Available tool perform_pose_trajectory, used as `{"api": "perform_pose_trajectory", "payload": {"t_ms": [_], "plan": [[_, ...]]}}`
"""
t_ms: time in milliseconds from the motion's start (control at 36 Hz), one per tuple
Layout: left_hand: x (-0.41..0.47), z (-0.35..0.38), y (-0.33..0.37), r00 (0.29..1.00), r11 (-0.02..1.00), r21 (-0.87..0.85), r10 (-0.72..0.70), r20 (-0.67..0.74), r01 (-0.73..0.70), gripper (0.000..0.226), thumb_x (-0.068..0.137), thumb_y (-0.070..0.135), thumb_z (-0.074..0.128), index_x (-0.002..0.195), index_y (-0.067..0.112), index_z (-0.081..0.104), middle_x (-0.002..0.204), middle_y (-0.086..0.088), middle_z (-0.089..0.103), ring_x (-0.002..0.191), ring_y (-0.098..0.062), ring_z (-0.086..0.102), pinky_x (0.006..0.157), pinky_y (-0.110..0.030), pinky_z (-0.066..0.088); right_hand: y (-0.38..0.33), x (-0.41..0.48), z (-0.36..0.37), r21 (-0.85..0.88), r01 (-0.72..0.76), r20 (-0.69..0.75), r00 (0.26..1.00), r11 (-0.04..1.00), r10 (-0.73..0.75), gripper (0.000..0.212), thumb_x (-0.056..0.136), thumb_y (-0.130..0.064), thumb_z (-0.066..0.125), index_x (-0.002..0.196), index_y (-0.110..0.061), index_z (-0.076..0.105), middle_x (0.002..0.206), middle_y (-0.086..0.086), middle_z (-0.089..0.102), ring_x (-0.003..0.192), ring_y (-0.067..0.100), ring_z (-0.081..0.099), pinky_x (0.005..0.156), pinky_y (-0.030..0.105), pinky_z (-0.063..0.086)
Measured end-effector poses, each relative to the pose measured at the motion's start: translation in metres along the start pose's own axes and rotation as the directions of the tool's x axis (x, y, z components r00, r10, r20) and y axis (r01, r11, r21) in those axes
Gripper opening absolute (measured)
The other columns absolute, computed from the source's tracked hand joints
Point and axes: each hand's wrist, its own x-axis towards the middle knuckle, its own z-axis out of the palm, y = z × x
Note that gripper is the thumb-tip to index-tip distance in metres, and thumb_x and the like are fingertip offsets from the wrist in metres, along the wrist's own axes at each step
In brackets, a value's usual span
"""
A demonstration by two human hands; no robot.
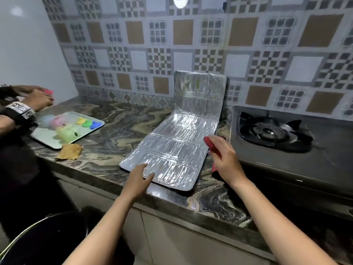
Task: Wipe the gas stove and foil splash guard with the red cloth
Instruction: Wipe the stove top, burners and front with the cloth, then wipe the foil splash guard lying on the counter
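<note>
The left hand, grip open, presses down the near edge of the foil splash guard on the tabletop. The right hand has its grip closed on the red cloth at the guard's right edge. The guard seems to be mid-wipe, and the gas stove probably remains.

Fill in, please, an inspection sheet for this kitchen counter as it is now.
Surface: marbled counter; foil splash guard lies partly flat on it.
Job's things: guard's back panel rises before tiled wall; gas stove at right, no flame seen; red cloth in right hand.
Clutter: green tray with coloured pieces; brown paper scrap.
Hands: left hand, fingers straight, touches guard's near edge; right grips cloth.
Cables: nothing seen.
Surroundings: another person's hands at far left.
</note>
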Motion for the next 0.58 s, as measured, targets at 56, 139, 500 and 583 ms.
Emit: {"api": "perform_pose_trajectory", "payload": {"t_ms": [56,139,500,583], "plan": [[0.020,-0.005,-0.017,1.000,1.000,0.026,-0.013,-0.011,0.013,0.054,0.092,0.032,0.054,0.138,0.009,0.038,0.144,-0.007,0.040,0.133,-0.023,0.038,0.108,-0.035,0.032,0.001,0.022,0.028,-0.005,0.017,0.030,0.999,1.000,-0.016,0.046,0.090,-0.011,0.054,0.135,-0.018,0.045,0.140,0.001,0.045,0.132,0.021,0.036,0.114,0.040,0.025],[0.053,-0.012,-0.039,0.998,0.997,0.065,-0.044,-0.045,0.047,0.053,0.091,0.030,0.056,0.136,0.006,0.041,0.142,-0.011,0.044,0.132,-0.026,0.039,0.108,-0.035,0.030,0.012,0.053,0.067,-0.002,0.026,0.059,0.998,1.000,-0.026,0.046,0.090,-0.013,0.055,0.135,-0.018,0.045,0.140,0.001,0.046,0.131,0.022,0.038,0.113,0.040,0.027],[0.145,-0.016,-0.109,0.997,0.980,0.199,-0.045,0.059,0.032,0.070,0.087,0.051,0.049,0.143,0.013,0.032,0.151,-0.009,0.032,0.141,-0.025,0.025,0.114,-0.045,0.024,0.098,0.127,0.143,-0.152,-0.353,-0.033,0.935,0.923,0.352,0.047,0.089,-0.007,0.053,0.135,-0.010,0.045,0.141,0.010,0.045,0.129,0.028,0.037,0.110,0.038,0.026],[0.148,-0.015,-0.120,0.992,0.961,0.275,0.005,0.123,-0.039,0.089,0.079,0.075,0.034,0.147,0.019,0.024,0.156,-0.001,0.021,0.145,-0.019,0.016,0.118,-0.043,0.015,0.116,0.121,0.152,-0.271,-0.415,-0.009,0.903,0.869,0.429,0.045,0.092,-0.010,0.048,0.137,-0.011,0.041,0.144,0.010,0.039,0.133,0.029,0.031,0.112,0.040,0.023]]}}
